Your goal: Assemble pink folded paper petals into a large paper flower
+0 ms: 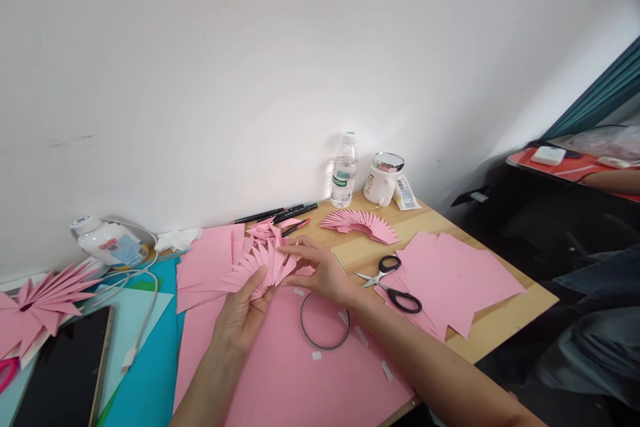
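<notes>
Between my hands is a pink pleated paper fan (261,263), its pointed folds spread upward. My left hand (245,310) pinches its lower edge, thumb across the front. From the right, my right hand (316,271) grips the fan's right-hand folds between thumb and fingers. Under both hands lies a large pink paper sheet (280,373). A thin grey ring (302,323) and several small white paper bits rest on that sheet. Black-handled scissors (387,281) lie open to the right, partly over more pink sheets (450,273).
A curved pleated pink strip (357,221), pens (295,215), a water bottle (345,173) and a lidded white mug (383,180) are near the wall. At left are a white plastic bottle (110,242), a cable, a phone (65,367) and a pink paper pinwheel shape (43,307).
</notes>
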### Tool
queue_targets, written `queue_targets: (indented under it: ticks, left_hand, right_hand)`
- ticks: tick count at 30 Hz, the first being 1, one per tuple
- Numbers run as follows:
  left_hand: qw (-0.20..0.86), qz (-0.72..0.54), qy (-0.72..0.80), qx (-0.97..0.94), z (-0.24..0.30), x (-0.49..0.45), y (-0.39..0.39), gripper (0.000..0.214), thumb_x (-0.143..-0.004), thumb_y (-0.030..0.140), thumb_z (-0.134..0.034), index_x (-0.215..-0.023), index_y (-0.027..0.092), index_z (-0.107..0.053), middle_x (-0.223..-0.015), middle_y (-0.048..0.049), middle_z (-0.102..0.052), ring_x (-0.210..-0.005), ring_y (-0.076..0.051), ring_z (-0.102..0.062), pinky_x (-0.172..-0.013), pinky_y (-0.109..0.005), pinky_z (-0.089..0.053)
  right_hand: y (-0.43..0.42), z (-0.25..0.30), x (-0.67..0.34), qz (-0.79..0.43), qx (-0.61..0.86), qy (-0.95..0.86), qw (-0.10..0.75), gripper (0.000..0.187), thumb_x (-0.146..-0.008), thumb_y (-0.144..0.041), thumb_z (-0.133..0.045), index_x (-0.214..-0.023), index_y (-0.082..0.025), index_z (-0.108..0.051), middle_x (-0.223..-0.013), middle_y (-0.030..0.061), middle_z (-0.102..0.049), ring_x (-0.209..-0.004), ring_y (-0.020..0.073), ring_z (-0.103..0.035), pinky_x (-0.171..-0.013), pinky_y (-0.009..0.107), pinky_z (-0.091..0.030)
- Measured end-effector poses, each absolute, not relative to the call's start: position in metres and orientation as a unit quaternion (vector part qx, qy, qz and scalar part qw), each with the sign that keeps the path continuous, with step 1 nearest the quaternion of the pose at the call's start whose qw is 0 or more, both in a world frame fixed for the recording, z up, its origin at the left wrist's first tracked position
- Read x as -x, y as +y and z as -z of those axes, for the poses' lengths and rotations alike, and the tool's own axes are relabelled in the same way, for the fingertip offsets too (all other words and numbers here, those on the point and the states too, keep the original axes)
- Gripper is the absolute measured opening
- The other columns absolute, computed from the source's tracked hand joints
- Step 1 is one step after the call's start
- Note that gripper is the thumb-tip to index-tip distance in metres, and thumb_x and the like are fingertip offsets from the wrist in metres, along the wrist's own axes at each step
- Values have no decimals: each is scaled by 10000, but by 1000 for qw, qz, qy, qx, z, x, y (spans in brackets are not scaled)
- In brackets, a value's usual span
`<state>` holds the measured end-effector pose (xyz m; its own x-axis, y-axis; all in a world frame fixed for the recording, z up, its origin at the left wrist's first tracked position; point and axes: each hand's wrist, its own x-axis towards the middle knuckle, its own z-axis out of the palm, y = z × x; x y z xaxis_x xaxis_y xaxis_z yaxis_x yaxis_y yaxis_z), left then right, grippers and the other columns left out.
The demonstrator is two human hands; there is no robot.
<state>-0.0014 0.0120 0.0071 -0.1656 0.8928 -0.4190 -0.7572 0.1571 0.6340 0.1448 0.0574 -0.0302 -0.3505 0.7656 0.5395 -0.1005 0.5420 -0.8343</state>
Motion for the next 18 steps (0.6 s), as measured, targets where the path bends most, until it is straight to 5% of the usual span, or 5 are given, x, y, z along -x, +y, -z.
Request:
queue_targets:
  ticks: [9,18]
  left_hand:
    - [633,-631,436,-104,-4,2,12,432,-738,-71,-571,-1097,164,-623,-1043,-115,-693,-919,-252,-672,-775,-398,-580]
    - [635,-623,447,-98,-1,3,12,445,-697,-83,-606,-1070,159,-628,-1067,-122,-687,-943,-267,-666,-782,-400,-576]
  right_hand:
    - [64,27,-153,-319,210,-761,524,471,-654,-295,-775,-1100,-241,-634,-1262,119,-491,-1041,210,-567,-833,354,-522]
    - [67,25,-156,-292,207,-775,521,386,-643,-279,-782,-1004,-205,-667,-1191,131,-581,-1121,229,-548,-914,387,-481]
